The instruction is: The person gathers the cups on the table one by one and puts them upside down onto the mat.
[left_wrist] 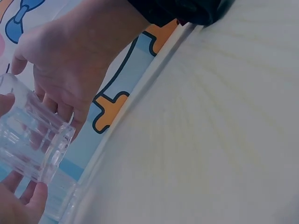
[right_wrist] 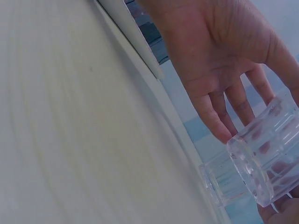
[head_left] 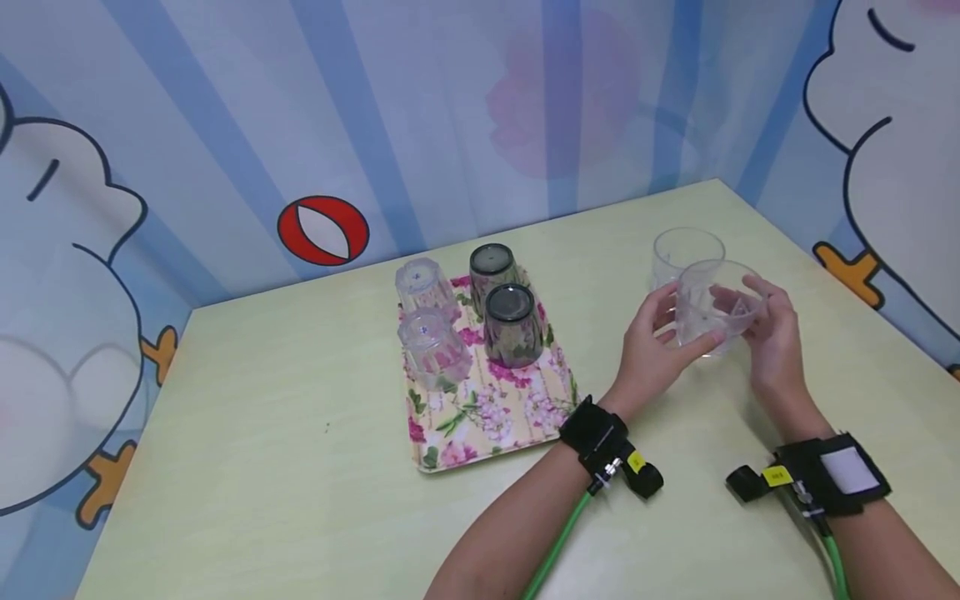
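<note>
Both hands hold a clear glass (head_left: 716, 304), its open mouth upward, in front of me at the right. My left hand (head_left: 660, 350) grips its left side, with the thumb along the near face. On the opposite side, the fingers of my right hand (head_left: 776, 337) lie round the wall near the rim. In the right wrist view, the ridged base of the glass (right_wrist: 254, 172) shows raised off the table. Just behind it a second clear glass (head_left: 686, 242) stands mouth up on the table, partly hidden by the held one.
Left of the hands lies a floral tray (head_left: 480, 433). At its far end stand two upturned clear glasses (head_left: 433, 337) and two upturned dark grey glasses (head_left: 513, 329). Printed walls rise along the back and right edges of the pale table (head_left: 285, 467). Green cables (head_left: 558, 542) trail from both wristbands.
</note>
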Tool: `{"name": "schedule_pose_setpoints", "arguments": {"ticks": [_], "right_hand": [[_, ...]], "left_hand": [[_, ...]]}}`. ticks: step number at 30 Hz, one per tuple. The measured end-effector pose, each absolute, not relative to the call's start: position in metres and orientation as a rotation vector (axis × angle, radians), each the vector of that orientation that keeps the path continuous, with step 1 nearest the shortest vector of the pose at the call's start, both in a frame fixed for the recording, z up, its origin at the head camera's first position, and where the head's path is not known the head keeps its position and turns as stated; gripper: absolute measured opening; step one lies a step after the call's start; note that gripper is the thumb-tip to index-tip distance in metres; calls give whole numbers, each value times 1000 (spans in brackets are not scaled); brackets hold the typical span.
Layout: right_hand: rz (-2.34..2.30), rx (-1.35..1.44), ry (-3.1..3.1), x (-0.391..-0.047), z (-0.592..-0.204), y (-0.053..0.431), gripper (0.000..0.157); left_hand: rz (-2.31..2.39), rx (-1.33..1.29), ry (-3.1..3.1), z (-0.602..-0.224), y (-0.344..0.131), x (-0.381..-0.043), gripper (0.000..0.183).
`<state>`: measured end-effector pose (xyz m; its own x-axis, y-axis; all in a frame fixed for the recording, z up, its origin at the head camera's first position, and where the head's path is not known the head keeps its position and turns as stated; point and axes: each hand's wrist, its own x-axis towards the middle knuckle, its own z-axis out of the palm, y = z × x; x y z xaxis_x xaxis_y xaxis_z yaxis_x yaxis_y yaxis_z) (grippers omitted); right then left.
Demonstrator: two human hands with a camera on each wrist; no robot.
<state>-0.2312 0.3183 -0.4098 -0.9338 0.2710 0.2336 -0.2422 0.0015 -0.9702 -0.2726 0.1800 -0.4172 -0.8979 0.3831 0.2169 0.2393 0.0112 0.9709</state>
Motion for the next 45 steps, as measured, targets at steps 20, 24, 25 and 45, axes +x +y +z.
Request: {"name": "schedule_pose_setpoints", "arguments": {"ticks": [20, 24, 25, 45], "right_hand": [[1915, 538, -1778, -237, -404, 315, 44], [1914, 564, -1783, -234, -403, 312, 46], [1907, 560, -1795, -233, -402, 312, 46], [1892, 713, -1809, -218, -394, 300, 51]], "left_hand": [[2055, 755, 2127, -399, 156, -279, 68], [2017, 771, 2133, -394, 150, -278, 69], [2008, 776, 2130, -392, 148, -277, 69], [1880, 834, 2117, -376, 112, -262, 69]]}}
